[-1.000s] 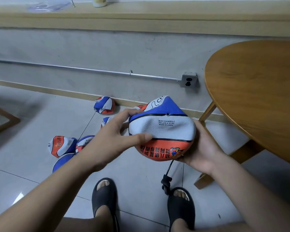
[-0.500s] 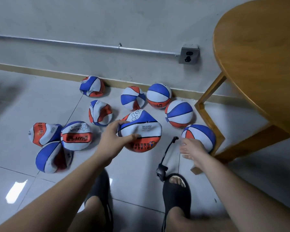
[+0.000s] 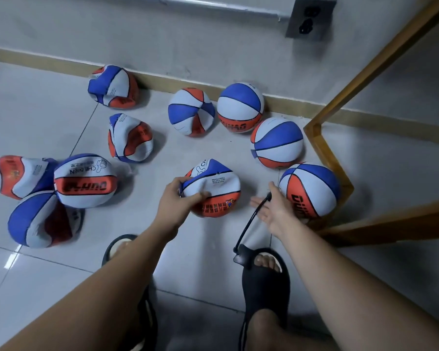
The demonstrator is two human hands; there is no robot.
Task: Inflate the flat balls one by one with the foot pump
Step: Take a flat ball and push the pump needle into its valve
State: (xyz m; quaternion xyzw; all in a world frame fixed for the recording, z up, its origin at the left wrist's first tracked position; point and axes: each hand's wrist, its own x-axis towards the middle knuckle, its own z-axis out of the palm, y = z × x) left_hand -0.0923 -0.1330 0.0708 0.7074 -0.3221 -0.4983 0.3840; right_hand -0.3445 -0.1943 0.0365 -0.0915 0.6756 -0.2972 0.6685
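My left hand (image 3: 176, 200) grips a flat blue, white and orange ball (image 3: 214, 190) by its left side, low over the floor. My right hand (image 3: 273, 211) lies palm up just right of it, fingers spread, with the black pump hose (image 3: 251, 221) running across the palm and its tip by my thumb. The hose comes from the pump's black fitting (image 3: 241, 257) beside my right sandal (image 3: 262, 279). Several flat balls (image 3: 85, 181) lie at the left. Round balls (image 3: 311, 190) sit at the right near the wall.
A wooden table leg frame (image 3: 325, 153) stands at the right, close behind the round balls. A wall socket (image 3: 309, 17) and a metal pipe run along the wall above the skirting. My left sandal (image 3: 119, 247) is on the tiles.
The ball has come down from in front of me to the floor. My right hand let go of it and moved to the hose tip; my view has tilted downward.
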